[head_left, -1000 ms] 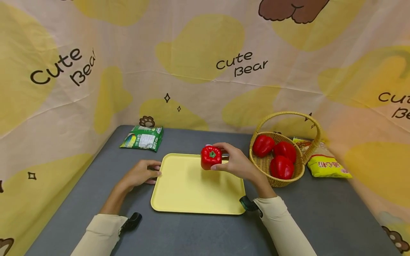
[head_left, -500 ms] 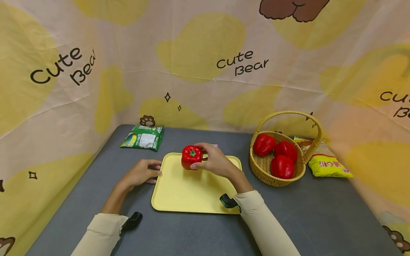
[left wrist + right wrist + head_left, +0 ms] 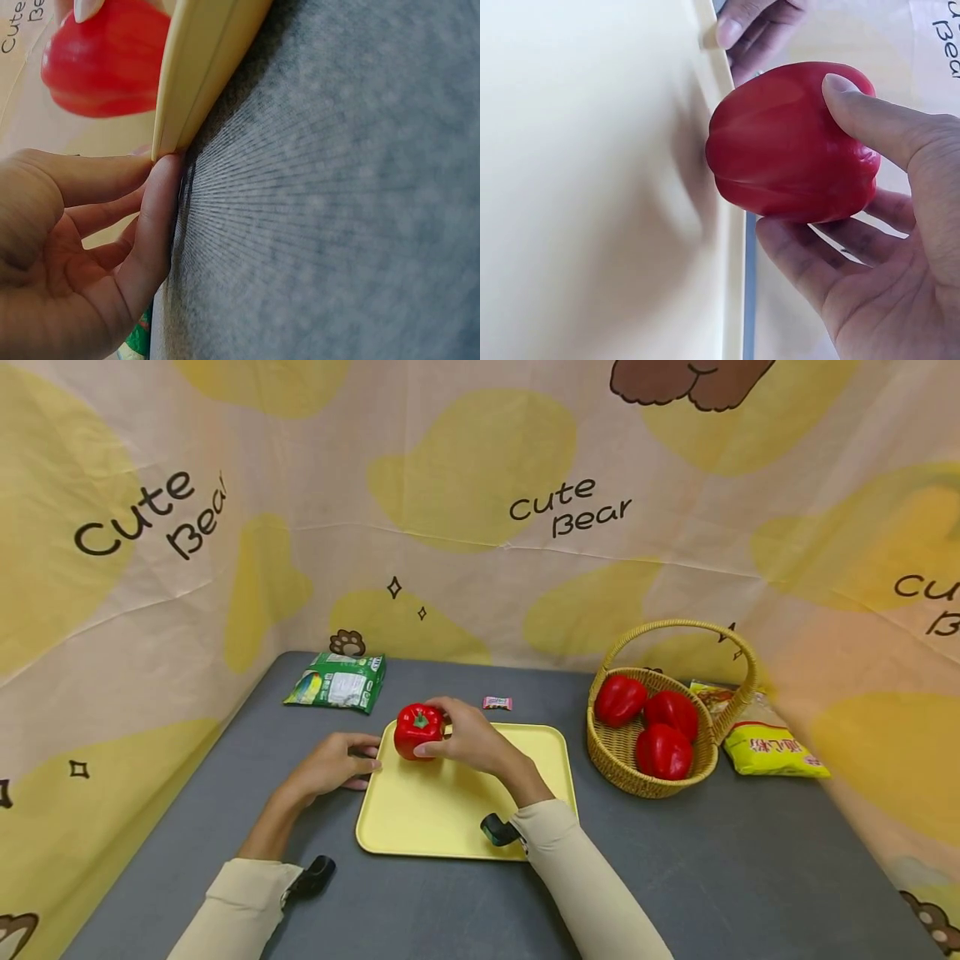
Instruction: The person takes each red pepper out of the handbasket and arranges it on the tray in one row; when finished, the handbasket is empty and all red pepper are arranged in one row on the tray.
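Note:
My right hand (image 3: 474,737) grips a red bell pepper (image 3: 416,732) with a green stem, holding it stem-up over the far left corner of a yellow tray (image 3: 442,810). In the right wrist view the thumb lies on one side of the pepper (image 3: 787,142) and the fingers on the other, its blunt end close over the tray surface. My left hand (image 3: 327,767) pinches the tray's left rim; in the left wrist view, thumb and index finger meet at the tray edge (image 3: 187,82), the other fingers loosely bent.
A wicker basket (image 3: 617,758) with a tall handle holds several red bell peppers (image 3: 664,752) on the right. Behind it lies a yellow food packet (image 3: 776,747). A green packet (image 3: 339,682) lies at the back left, and a small pink wrapped piece (image 3: 497,702) beyond the tray.
My right hand has carried the pepper leftward across the tray to its far left corner, uncovering the small pink piece behind. My left hand has stayed at the tray's left rim.

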Available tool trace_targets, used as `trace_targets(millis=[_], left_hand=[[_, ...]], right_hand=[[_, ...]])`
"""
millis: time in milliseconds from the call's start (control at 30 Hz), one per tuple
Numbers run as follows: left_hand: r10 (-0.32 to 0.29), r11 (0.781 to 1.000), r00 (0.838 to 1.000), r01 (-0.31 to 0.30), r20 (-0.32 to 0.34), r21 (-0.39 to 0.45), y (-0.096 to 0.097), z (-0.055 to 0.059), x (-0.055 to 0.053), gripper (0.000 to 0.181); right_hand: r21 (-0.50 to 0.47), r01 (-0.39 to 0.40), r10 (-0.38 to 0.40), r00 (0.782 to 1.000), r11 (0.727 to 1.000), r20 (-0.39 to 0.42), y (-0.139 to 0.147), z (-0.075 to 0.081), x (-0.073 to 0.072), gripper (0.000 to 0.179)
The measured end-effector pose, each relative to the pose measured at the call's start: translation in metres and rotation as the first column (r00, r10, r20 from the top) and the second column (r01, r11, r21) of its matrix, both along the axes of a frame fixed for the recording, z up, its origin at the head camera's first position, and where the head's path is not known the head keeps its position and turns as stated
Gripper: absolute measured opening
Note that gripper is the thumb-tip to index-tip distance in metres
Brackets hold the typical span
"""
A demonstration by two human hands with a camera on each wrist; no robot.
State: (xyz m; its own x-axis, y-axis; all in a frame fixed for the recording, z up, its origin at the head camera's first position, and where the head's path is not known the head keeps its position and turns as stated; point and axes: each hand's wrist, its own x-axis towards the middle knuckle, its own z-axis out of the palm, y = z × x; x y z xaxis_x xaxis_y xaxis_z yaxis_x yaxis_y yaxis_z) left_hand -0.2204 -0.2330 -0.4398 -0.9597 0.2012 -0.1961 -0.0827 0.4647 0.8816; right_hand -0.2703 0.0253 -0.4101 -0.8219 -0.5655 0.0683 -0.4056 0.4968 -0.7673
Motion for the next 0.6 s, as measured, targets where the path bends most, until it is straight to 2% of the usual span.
trace_targets(millis=[300,600], left_hand=[[0.002,1.000,1.000,-0.002,0.002,0.001,0.000,-0.002,-0.002,0.053],[0.001,1.000,1.000,-0.002,0.005,0.012,0.000,-0.001,-0.002,0.053]], right_hand=[[0.018,-0.012,0.012,1.000,1.000,0.004,-0.016,-0.002,-0.003,0.073],[0.005,-0.004,0.004,0.999,1.000,0.039,-0.019,-0.005,-0.003,0.077]])
